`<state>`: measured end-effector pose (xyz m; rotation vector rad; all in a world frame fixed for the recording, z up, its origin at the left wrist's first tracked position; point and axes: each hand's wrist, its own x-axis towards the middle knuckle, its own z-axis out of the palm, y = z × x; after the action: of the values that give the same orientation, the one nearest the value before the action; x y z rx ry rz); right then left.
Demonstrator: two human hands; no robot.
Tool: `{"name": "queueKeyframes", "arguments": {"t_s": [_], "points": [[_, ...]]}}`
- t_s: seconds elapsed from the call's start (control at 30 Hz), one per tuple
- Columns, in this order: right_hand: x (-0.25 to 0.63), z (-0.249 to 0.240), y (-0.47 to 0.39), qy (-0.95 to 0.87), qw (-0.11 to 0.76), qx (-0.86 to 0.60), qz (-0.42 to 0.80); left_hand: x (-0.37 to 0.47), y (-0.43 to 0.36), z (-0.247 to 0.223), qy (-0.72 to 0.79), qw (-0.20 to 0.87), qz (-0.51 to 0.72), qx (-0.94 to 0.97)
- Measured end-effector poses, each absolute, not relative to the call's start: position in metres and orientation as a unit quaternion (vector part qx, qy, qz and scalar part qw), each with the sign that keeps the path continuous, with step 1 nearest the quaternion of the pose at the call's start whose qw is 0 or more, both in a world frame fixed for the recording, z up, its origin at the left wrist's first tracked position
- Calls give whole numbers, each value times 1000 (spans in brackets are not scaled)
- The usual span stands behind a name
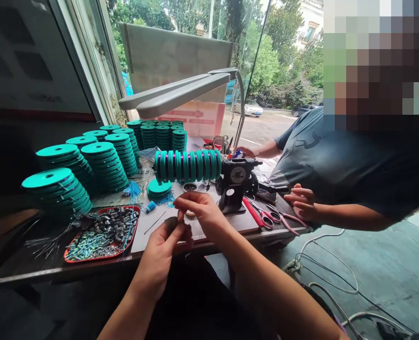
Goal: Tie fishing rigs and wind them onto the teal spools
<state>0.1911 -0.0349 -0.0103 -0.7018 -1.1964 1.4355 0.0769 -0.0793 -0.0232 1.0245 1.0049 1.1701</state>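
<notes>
My left hand and my right hand meet at the table's front edge, thumbs and fingers pinched close together. Whatever lies between the fingertips is too small or hidden to make out. Just beyond them is a small round dish of dark bits. A row of teal spools sits on the shaft of a black hand-cranked winder behind my right hand. To the left of my hands lie a thin metal needle-like rod, a blue thread bobbin and a teal disc spool.
A red-rimmed tray at left holds small metal and green parts. Stacks of teal spools fill the back left. Scissors and pliers lie right. A lamp arches overhead. A co-worker's hand is near the crank.
</notes>
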Motion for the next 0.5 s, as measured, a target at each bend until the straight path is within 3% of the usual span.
{"name": "queueKeyframes", "arguments": {"t_s": [0.3, 0.5], "points": [[195, -11, -37, -507, 596, -335, 525, 66, -109, -42, 452, 722, 404, 334], [189, -15, -39, -384, 546, -280, 691, 58, -121, -46, 412, 792, 372, 254]]}}
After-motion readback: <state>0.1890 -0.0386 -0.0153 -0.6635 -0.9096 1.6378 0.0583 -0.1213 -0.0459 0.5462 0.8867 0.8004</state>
